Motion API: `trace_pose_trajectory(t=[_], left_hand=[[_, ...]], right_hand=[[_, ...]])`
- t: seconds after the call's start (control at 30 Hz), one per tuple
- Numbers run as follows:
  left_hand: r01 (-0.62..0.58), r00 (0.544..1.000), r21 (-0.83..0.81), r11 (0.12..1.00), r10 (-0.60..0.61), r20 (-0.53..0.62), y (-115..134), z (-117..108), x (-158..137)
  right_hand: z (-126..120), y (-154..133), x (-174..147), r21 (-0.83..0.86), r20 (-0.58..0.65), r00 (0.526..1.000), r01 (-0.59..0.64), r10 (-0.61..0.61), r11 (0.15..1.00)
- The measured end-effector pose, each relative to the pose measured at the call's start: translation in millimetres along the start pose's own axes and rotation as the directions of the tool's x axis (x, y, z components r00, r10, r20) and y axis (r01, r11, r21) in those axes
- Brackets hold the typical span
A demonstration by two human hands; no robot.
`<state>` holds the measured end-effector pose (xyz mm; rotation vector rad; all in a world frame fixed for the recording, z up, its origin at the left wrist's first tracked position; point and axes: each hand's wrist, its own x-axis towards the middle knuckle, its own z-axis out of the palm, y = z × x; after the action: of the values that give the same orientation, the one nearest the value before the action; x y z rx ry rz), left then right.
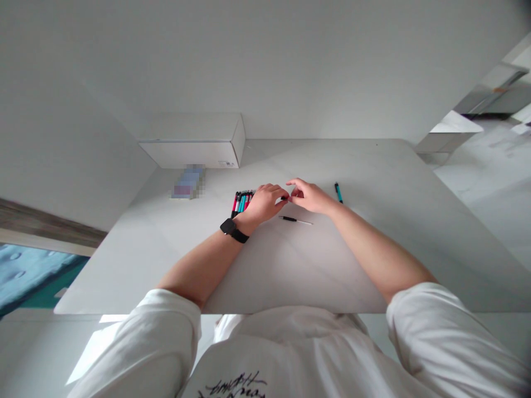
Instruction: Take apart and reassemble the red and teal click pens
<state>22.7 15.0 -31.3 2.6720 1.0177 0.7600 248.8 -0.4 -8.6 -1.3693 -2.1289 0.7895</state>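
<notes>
Over the middle of the table, my left hand (265, 202) has thumb and fingers closed on a small dark pen part (284, 198). Fingertip to fingertip with it, my right hand (307, 195) pinches at the same spot with thumb and fingers, its index finger raised. What sits between the right fingertips is too small to make out. Just below the hands lies a thin black and white pen piece (295, 220), like a lower barrel with its refill. A row of pens (241, 203) in red, teal, white and black lies partly hidden behind my left hand.
A teal and black pen (338, 192) lies apart, right of my right hand. At the back left stands a long white box (191, 153) against the wall, with a blurred bluish packet (188, 182) before it. The white table (290, 276) has its near edge at my waist.
</notes>
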Motion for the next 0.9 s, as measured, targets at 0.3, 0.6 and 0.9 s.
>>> trace_pose_trajectory(t=[0.3, 0.6, 0.9], left_hand=[[0.108, 0.990, -0.157, 0.982, -0.121, -0.075, -4, -1, 2], [0.299, 0.934, -0.529, 0.794, -0.358, -0.010, -17, 7, 11], [0.313, 0.930, -0.485, 0.816, -0.367, -0.016, -18, 6, 10]], right_hand=[[-13, 8, 7, 0.315, -0.043, 0.998, -0.024, 0.040, 0.949], [-36, 32, 5, -0.154, -0.047, 0.992, -0.119, 0.113, 0.981], [-29, 42, 5, -0.334, 0.215, 0.963, -0.085, 0.164, 0.939]])
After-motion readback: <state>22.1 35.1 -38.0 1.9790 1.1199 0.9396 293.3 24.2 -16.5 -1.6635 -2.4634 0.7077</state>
